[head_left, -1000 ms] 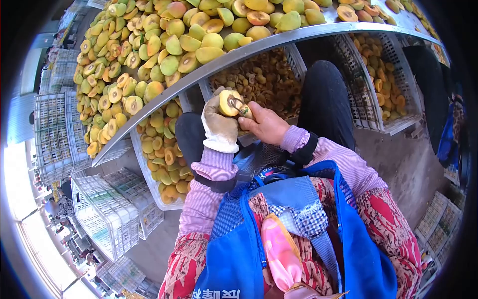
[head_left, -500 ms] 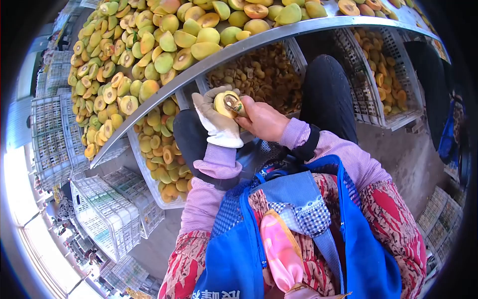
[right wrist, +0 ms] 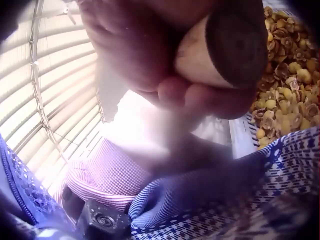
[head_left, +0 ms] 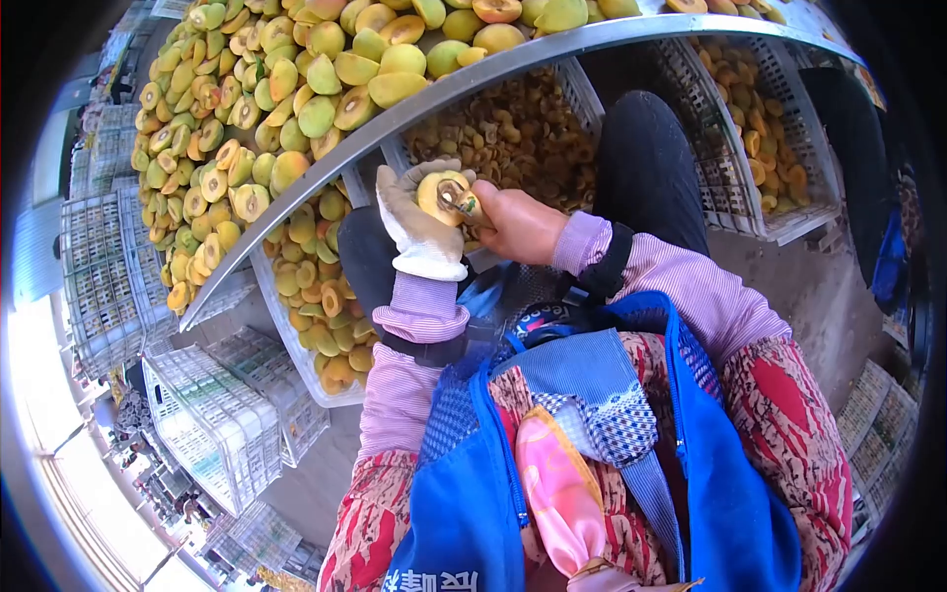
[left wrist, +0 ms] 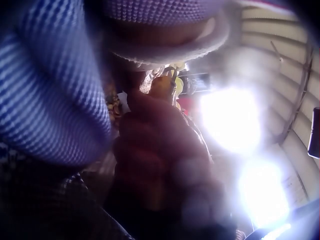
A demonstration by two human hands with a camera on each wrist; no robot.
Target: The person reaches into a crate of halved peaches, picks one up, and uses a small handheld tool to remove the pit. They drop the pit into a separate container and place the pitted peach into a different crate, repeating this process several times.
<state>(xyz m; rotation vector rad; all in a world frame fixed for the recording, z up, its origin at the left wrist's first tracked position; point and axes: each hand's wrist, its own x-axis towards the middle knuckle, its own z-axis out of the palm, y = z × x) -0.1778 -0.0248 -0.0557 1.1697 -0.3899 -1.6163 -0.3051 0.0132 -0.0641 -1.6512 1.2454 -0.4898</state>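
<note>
The left hand [head_left: 422, 219], in a white and tan work glove, holds a halved yellow fruit [head_left: 430, 202] with its cut face up. A small tool with a looped metal end [head_left: 453, 194] is at the pit of this half. The bare right hand [head_left: 520, 225] grips the tool's handle, and its fingers meet the fruit's right side. In the right wrist view the curled right hand [right wrist: 175, 92] is wrapped round a pale, round-ended handle [right wrist: 200, 55]. The left wrist view shows curled bare fingers [left wrist: 150, 145] close to an orange fruit [left wrist: 161, 87], dark and blurred.
A metal-edged table [head_left: 365, 135] heaped with halved fruit [head_left: 316, 113] curves across the top. Under its edge stand a crate of scraps [head_left: 392, 154], a crate of halves [head_left: 347, 397] at left and another [head_left: 779, 229] at right. White empty crates [head_left: 212, 424] stand lower left.
The left hand's gloved fingers have spread from round the fruit to lie more open beneath it. Both hands have shifted slightly up and left, with the tool staying at the fruit's centre.
</note>
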